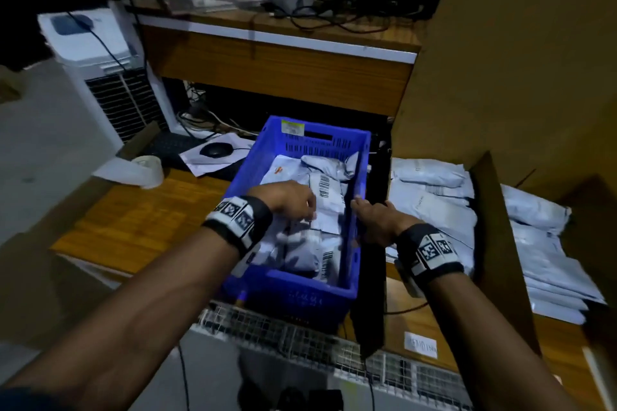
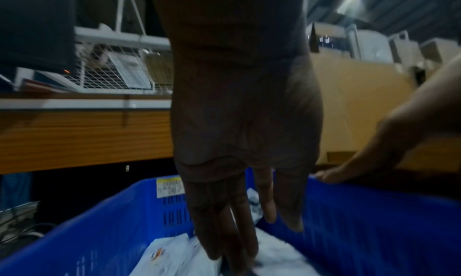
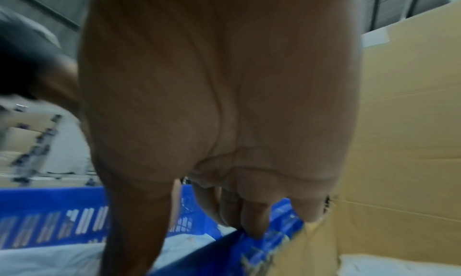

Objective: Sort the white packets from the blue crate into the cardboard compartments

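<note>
While left hand (image 1: 293,198) touches packets (image 1: 329,207) (fingers straight) | right hand (image 1: 375,217) grips crate (image 1: 290,294) rim

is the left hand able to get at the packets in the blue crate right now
Probably yes: the left hand is already inside the open-topped blue crate, straight fingers reaching down onto the white packets. The right hand only grips the crate's right rim, so nothing blocks it.

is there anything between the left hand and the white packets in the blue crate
Nothing visible. The left hand is already inside the blue plastic crate, straight fingers reaching down to the white plastic packets. The right hand grips the crate's right rim, clear of that reach.
</note>
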{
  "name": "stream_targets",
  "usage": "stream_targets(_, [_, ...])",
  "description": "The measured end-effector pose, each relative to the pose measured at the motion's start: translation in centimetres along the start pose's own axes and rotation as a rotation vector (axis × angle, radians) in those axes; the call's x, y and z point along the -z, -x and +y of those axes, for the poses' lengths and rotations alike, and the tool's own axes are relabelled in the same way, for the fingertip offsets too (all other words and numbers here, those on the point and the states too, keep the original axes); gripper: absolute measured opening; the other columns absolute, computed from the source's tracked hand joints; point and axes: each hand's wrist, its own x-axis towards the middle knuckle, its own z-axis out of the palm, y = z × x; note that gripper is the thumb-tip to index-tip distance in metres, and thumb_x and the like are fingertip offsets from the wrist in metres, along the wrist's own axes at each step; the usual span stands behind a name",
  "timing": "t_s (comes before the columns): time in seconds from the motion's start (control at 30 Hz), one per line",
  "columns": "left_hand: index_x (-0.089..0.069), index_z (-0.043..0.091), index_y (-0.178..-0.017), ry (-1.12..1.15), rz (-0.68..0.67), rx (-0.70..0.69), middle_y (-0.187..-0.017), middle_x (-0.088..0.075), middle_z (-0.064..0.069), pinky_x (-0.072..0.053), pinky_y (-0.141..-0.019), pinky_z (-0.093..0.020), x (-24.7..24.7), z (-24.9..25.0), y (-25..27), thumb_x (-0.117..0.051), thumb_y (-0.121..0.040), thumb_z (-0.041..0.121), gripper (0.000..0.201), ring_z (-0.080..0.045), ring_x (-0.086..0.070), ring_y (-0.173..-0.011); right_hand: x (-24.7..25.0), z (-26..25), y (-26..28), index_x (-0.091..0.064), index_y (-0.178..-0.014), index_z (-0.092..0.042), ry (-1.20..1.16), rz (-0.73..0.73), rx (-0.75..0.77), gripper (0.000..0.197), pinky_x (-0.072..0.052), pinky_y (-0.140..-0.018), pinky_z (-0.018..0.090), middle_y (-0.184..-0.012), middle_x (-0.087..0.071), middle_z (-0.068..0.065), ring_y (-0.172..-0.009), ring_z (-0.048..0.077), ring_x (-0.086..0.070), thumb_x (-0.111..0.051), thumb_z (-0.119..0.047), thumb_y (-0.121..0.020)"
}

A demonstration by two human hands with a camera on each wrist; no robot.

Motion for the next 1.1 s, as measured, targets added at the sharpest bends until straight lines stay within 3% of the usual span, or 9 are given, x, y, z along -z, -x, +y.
stream_targets(0.17, [-0.046,0.038,-0.153,-0.143,-0.006,-0.014,-0.149,-0.054,-0.009,-0.051,-0.095,-0.037,-0.6,-2.1,-6.7,-0.066,-0.096,0.02,0.062,-0.033,-0.058,-0.127,-0.3,0.4,0.2,-0.009,-0.168,-0.013,-0.022,-0.033,-0.04,0.096,-0.008,-0.128,0.059,-0.177,0.003,0.009,-0.159,0.032,-0.024,-0.069,-0.044,-0.1])
stream_targets(0.3, [-0.033,0.042,-0.158,-0.297,0.067,-0.06,-0.168,-0.018,-0.02,-0.052,-0.095,-0.047,-2.7,-4.0,-10.7,-0.064,-0.095,0.014,0.076,-0.045,-0.051,-0.137,-0.3,0.1,-0.4,-0.007,-0.169,-0.014,-0.035,-0.062,-0.079,0.098,-0.006,-0.128,0.061,-0.177,0.004,0.007,-0.159,0.03,-0.025,-0.071,-0.037,-0.099])
stream_targets(0.37, [-0.042,0.04,-0.152,-0.339,0.169,-0.092,-0.164,-0.022,-0.017,-0.047,-0.077,-0.043,-3.2,-3.9,-11.6,-0.061,-0.097,0.015,0.063,-0.044,-0.056,-0.128,-0.1,-0.2,-0.7,-0.006,-0.169,-0.013,-0.025,-0.072,-0.094,0.101,-0.004,-0.128,0.06,-0.178,0.004,0.006,-0.16,0.028,-0.023,-0.074,-0.035,-0.098])
stream_targets(0.5, [-0.063,0.023,-0.124,-0.417,0.321,-0.208,-0.143,-0.043,-0.013,-0.037,-0.069,-0.041,-3.6,-3.3,-12.3,-0.056,-0.102,0.017,0.025,-0.04,-0.059,-0.117,0.3,-1.0,-1.2,-0.004,-0.169,-0.012,0.0,-0.111,-0.13,0.106,-0.004,-0.128,0.06,-0.177,0.004,0.009,-0.161,0.028,-0.02,-0.077,-0.036,-0.095])
stream_targets(0.6, [-0.065,0.023,-0.113,-0.377,0.393,-0.271,-0.128,-0.053,-0.008,-0.033,-0.067,-0.039,-3.8,-3.3,-12.9,-0.041,-0.098,0.032,0.03,-0.038,-0.06,-0.113,0.4,-1.4,-1.7,-0.002,-0.168,-0.01,0.006,-0.13,-0.146,0.11,-0.007,-0.129,0.058,-0.177,0.006,0.011,-0.162,0.027,-0.015,-0.079,-0.036,-0.094])
stream_targets(0.67, [-0.063,0.026,-0.112,-0.222,0.492,-0.262,-0.121,-0.059,-0.004,-0.031,-0.06,-0.041,-3.2,-3.8,-13.0,-0.031,-0.088,0.038,0.042,-0.037,-0.061,-0.11,0.4,-1.5,-1.9,-0.001,-0.168,-0.008,-0.001,-0.127,-0.154,0.111,-0.01,-0.129,0.057,-0.177,0.005,0.012,-0.162,0.027,-0.014,-0.079,-0.035,-0.094])
stream_targets(0.83, [-0.066,0.024,-0.109,0.195,0.692,-0.19,-0.098,-0.063,-0.006,-0.047,-0.08,-0.044,1.8,-4.4,-9.1,-0.054,-0.102,0.024,0.014,-0.032,-0.051,-0.1,0.3,-2.3,-1.7,-0.006,-0.167,-0.005,0.008,-0.068,-0.161,0.11,-0.025,-0.124,0.051,-0.176,0.0,0.017,-0.156,0.037,-0.029,-0.08,-0.037,-0.092])
stream_targets(0.93, [-0.063,0.023,-0.106,0.433,0.781,-0.169,-0.087,-0.063,-0.005,-0.046,-0.072,-0.039,4.1,-5.5,-7.7,-0.059,-0.103,0.032,0.011,-0.032,-0.059,-0.093,0.2,-1.9,-1.2,-0.017,-0.165,-0.003,-0.064,-0.004,-0.168,0.104,-0.037,-0.118,0.043,-0.174,-0.016,0.02,-0.148,0.039,-0.043,-0.081,-0.039,-0.091])
stream_targets(1.1, [-0.066,0.004,-0.131,0.987,0.595,-0.203,-0.118,-0.077,-0.011,-0.058,-0.091,-0.039,5.8,-6.7,-4.6,-0.07,-0.101,0.037,0.044,-0.026,-0.073,-0.109,1.6,-2.4,0.9,-0.053,-0.148,-0.007,-0.457,0.276,-0.206,0.084,-0.047,-0.108,0.041,-0.149,-0.059,0.013,-0.134,0.033,-0.056,-0.077,-0.061,-0.088])
